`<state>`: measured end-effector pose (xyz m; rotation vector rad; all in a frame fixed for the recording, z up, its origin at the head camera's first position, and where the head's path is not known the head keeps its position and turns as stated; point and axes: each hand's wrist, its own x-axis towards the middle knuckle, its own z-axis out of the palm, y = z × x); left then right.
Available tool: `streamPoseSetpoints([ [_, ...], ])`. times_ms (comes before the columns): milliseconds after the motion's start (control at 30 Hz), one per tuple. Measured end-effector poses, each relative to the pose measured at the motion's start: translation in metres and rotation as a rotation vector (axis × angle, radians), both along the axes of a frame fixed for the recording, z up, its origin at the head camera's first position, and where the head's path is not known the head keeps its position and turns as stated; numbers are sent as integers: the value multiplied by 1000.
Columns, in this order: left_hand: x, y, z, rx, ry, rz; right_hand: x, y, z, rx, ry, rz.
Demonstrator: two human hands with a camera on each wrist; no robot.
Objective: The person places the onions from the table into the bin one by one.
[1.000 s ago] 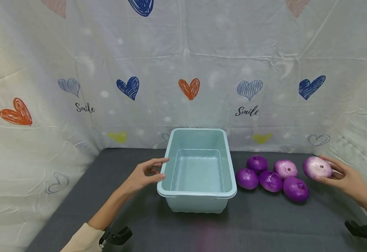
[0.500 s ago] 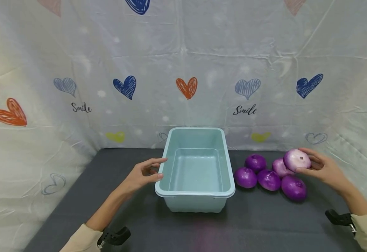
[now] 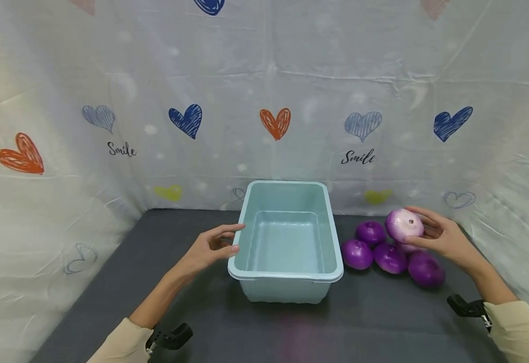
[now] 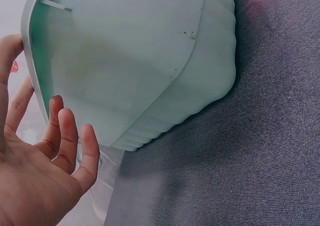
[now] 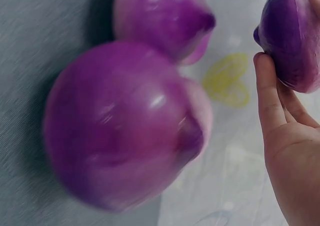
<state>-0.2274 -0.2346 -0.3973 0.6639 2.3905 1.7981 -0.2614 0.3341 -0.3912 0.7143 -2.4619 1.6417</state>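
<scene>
Right of the pale-blue plastic tub (image 3: pixel 287 276), the right hand (image 3: pixel 448 244) grips a red onion (image 3: pixel 402 225) above five others (image 3: pixel 390 258); the left hand (image 3: pixel 207 250), loosely spread, touches the tub's left rim

Tub (image 3: pixel 284 290) on table (image 3: pixel 359 322), onions (image 3: pixel 390 258) at right

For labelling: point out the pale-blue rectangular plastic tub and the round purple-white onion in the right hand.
Pale-blue rectangular plastic tub (image 3: pixel 285 291): head view, front outer wall.
Round purple-white onion (image 3: pixel 402 225): head view, pale side.

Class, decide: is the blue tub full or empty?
Empty. In the head view, the tub is bare inside, and the visible onions are outside it.
</scene>
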Motion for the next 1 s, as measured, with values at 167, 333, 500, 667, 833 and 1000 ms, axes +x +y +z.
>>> streamPoseSetpoints([
  [167, -1, 3, 1, 3, 2, -7, -2, -12, 10, -6, -5, 6],
  [333, -2, 1, -1, -8, 13, -6, -6, -25, 20, -16, -53, 38],
  [500, -1, -1, -2, -7, 19, -2, -13, -41, 26, -46, -41, 99],
  [667, 1, 0, -2, -7, 11, 0, -16, -54, 30, -53, -27, 131],
  [833, 0, 1, -1, -4, 7, -1, -19, -65, 37, -34, -36, 101],
  [1000, -1, 2, 0, -8, 3, 11, -24, -80, 42, -60, -38, 119],
])
